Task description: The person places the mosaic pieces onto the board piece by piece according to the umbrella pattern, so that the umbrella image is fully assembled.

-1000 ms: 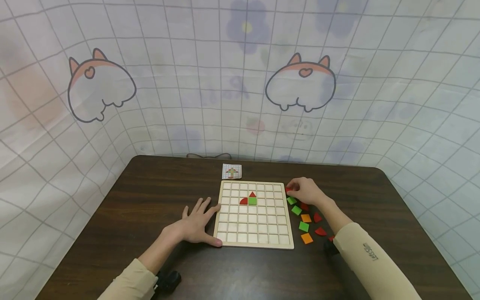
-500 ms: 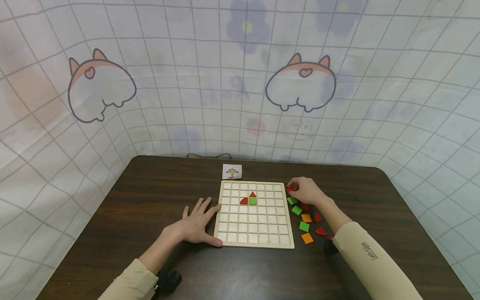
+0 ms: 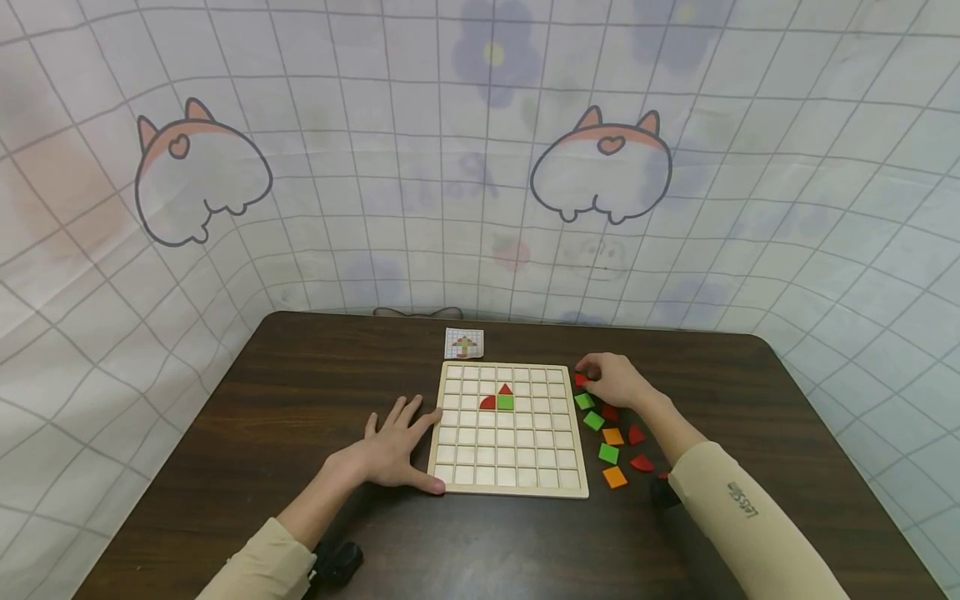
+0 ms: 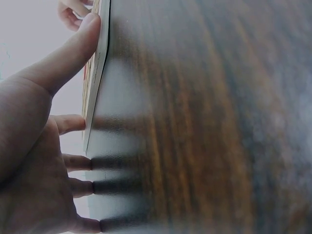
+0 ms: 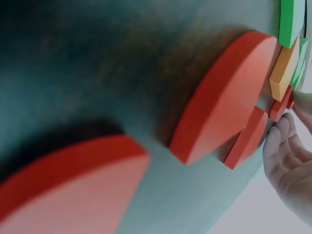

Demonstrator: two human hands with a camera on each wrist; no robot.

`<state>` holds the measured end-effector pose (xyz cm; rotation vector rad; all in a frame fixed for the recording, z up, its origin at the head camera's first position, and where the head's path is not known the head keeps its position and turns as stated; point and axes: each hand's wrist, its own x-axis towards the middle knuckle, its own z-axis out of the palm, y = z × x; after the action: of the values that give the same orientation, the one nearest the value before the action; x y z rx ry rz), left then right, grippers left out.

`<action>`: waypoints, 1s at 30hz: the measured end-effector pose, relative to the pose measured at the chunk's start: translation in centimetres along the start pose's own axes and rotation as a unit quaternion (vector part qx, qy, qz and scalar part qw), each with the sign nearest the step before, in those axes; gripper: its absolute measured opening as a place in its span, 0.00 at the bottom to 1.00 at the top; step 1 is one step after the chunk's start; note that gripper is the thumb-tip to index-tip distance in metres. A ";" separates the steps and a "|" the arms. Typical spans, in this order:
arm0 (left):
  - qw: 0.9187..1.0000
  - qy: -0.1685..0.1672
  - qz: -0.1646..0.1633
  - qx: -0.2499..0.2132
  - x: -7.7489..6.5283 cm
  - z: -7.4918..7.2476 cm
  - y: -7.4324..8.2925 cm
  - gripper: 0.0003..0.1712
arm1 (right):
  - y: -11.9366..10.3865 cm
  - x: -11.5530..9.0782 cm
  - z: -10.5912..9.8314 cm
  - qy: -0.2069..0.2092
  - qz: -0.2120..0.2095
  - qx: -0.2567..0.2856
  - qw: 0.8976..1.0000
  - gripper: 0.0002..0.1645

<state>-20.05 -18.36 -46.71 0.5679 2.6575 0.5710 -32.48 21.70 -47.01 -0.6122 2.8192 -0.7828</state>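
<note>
A pale wooden grid board (image 3: pixel 506 492) lies on the dark table. On it sit a red triangle tile (image 3: pixel 505 389), a green square tile (image 3: pixel 506 402) below it, and a red quarter-round tile (image 3: pixel 488 402) to the left. My left hand (image 3: pixel 393 450) is spread at the board's left edge, with thumb and index finger touching the frame. Just off the board's upper right side, my right hand (image 3: pixel 615 381) pinches a small red tile (image 3: pixel 581 379) low at the tabletop. Fingers partly cover that tile, so its shape is unclear.
Loose tiles lie right of the board: green squares (image 3: pixel 593 421), orange squares (image 3: pixel 614 477) and red quarter-rounds (image 3: pixel 641 462). A small pattern card (image 3: pixel 464 342) lies behind the board. A white grid-patterned cloth (image 3: pixel 480 208) hangs around the table's far side.
My right hand has shifted very slightly to the right with the red tile at its fingertips, and more of that tile shows. The left hand and the tiles on the board stay put.
</note>
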 end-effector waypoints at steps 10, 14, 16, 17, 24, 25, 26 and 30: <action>1.000 -0.001 0.001 0.000 0.1 0.1 -0.1 0.66 | 0.2 0.2 0.2 0.001 -0.007 -0.003 1.000 0.15; 1.000 -0.001 0.001 -0.002 0.1 0.1 -0.2 0.66 | 0.2 0.1 0.3 0.001 -0.006 -0.005 1.000 0.15; 1.000 -0.001 0.001 -0.003 0.1 0.1 -0.2 0.66 | 0.2 0.1 0.3 -0.001 -0.006 -0.006 1.000 0.15; 1.000 -0.001 0.001 -0.004 0.1 0.1 -0.2 0.66 | 0.2 0.1 0.3 -0.001 -0.006 -0.006 1.000 0.15; 1.000 0.000 0.003 -0.006 0.1 0.1 -0.2 0.66 | 0.1 -0.1 0.2 0.003 -0.011 -0.010 1.000 0.16; 1.000 0.001 0.003 -0.006 0.1 0.1 -0.2 0.66 | 0.1 -0.1 0.1 0.004 -0.012 -0.009 1.000 0.16; 1.000 0.001 0.003 -0.005 0.1 0.1 -0.3 0.66 | 0.1 -0.1 0.1 0.005 -0.011 -0.008 1.000 0.16; 1.000 0.002 0.003 -0.005 0.1 0.1 -0.3 0.66 | 0.0 -0.3 0.1 0.008 -0.018 -0.002 1.000 0.16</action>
<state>-20.22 -18.50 -46.98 0.5717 2.6570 0.5872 -32.16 21.76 -47.08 -0.6635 2.8320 -0.7909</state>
